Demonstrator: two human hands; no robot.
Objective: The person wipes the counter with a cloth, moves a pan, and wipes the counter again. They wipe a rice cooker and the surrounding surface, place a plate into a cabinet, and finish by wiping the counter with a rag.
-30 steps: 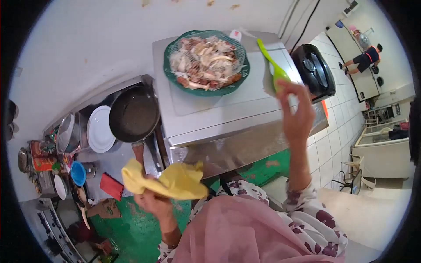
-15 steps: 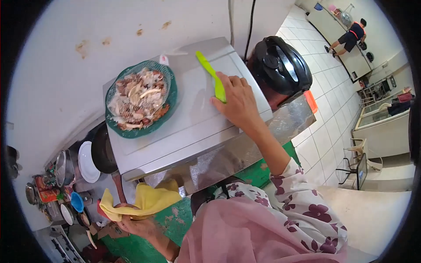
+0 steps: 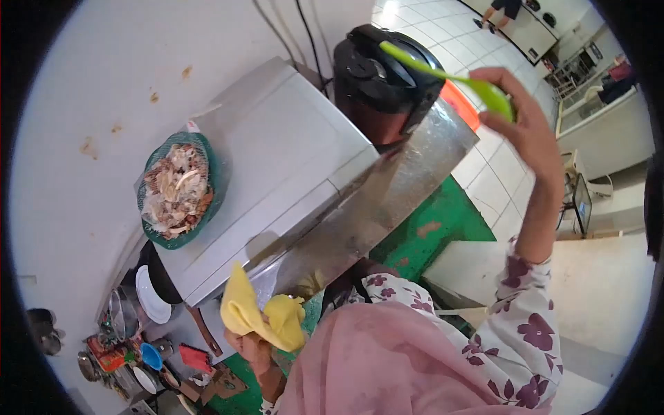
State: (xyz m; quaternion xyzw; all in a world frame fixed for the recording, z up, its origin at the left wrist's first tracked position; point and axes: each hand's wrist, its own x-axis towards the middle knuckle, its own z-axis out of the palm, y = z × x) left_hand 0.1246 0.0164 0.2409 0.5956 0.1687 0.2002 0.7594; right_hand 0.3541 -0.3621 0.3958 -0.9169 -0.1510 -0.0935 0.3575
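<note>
Head view: R hand [image 3: 529, 138], up at the upper R, has its fingers gripping a light-green plastic spoon [image 3: 496, 100] near the wide end, w/ the thin handle pointing up-L, visually over the glossy black lidded cooker [image 3: 377, 69]. L hand [image 3: 254, 349], low and just L of the pink cloth garment [image 3: 366, 360], has its fingers closed on a crumpled yellow cloth [image 3: 242, 308], in front of the metal-sided surface [image 3: 422, 169]. A flat-topped silver-grey appliance [image 3: 283, 159] sits btwn the wall and that side; on its far-L part is a scalloped dark-green plate [image 3: 216, 187] w/ a pile of pale and brown food pieces [image 3: 181, 183], prob. under clear wrap or netting, hard to tell at this res. An orange-red item [image 3: 462, 104] is beside the cooker. Lower L, next to the appliance: a dark frying pan w/ brown handle [image 3: 202, 328], a white round plate [image 3: 153, 296], a blue plastic bowl [image 3: 150, 355] and a flat red item [image 3: 195, 357]. Top R, in the bkgd, a person's legs [image 3: 499, 19] show on pale floor tiles [image 3: 453, 52].
</note>
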